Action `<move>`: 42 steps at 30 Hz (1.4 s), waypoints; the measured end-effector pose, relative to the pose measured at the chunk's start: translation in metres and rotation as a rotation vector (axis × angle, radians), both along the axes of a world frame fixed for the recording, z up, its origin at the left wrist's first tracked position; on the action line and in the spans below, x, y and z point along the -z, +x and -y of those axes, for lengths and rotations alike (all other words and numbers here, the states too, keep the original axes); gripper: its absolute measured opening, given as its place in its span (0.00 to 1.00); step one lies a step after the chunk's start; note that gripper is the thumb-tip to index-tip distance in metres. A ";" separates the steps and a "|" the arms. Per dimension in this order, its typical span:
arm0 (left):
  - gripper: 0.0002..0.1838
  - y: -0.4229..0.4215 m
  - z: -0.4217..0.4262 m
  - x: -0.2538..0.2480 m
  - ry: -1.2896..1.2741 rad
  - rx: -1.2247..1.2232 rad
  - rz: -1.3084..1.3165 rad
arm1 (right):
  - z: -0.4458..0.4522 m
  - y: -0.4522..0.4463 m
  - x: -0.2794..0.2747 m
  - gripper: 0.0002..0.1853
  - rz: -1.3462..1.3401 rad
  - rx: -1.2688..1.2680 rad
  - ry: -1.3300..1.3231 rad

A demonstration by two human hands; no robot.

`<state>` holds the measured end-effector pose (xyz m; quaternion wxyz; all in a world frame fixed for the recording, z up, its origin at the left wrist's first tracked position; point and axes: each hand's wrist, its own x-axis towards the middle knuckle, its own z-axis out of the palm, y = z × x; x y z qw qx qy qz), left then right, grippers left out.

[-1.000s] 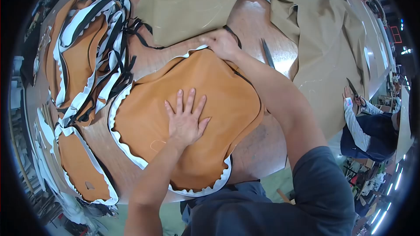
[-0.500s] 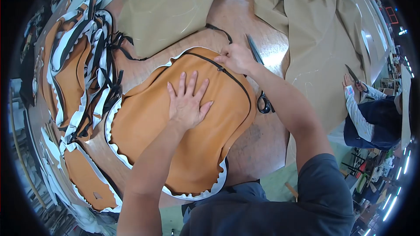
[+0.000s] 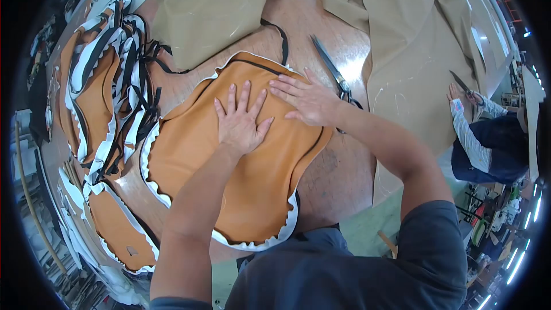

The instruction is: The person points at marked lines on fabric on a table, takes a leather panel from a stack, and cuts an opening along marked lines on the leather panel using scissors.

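An orange-brown leather-like piece [image 3: 258, 183] with a white scalloped border lies spread on the table. My left hand [image 3: 241, 121] rests flat on its upper middle, fingers spread. Near the upper right edge my right hand [image 3: 310, 99] also lies flat on the piece, fingers stretched out and pointing left. A black zipper or strip [image 3: 255, 65] runs along the top edge, passing partly under my right hand. Scissors with black handles [image 3: 332, 64] lie on the table just beyond that hand, their handles partly behind my right wrist.
At left sits a pile of orange pieces with white and black trim [image 3: 94, 95], and below it a smaller orange piece [image 3: 120, 227]. Tan material [image 3: 413, 74] covers the right side; more tan material [image 3: 212, 14] lies at the top. A co-worker [image 3: 488, 143] holds scissors at far right.
My right hand has gone from pinching the upper edge to lying flat on the piece. The zipper edge has been folded down and turned. My left hand stays pressed on the piece.
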<state>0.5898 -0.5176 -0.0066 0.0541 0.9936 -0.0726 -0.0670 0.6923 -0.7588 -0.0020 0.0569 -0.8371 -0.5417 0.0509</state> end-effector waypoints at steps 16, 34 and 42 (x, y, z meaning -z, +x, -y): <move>0.41 -0.004 0.008 -0.012 0.096 -0.028 -0.093 | -0.029 -0.144 -0.063 0.46 -0.319 0.579 -0.100; 0.35 -0.030 0.022 -0.019 -0.018 0.169 -0.079 | -0.001 -0.147 -0.018 0.46 -0.313 0.620 0.005; 0.38 0.022 0.035 -0.013 -0.001 0.273 0.012 | -0.002 -0.154 -0.017 0.40 -0.238 0.613 0.054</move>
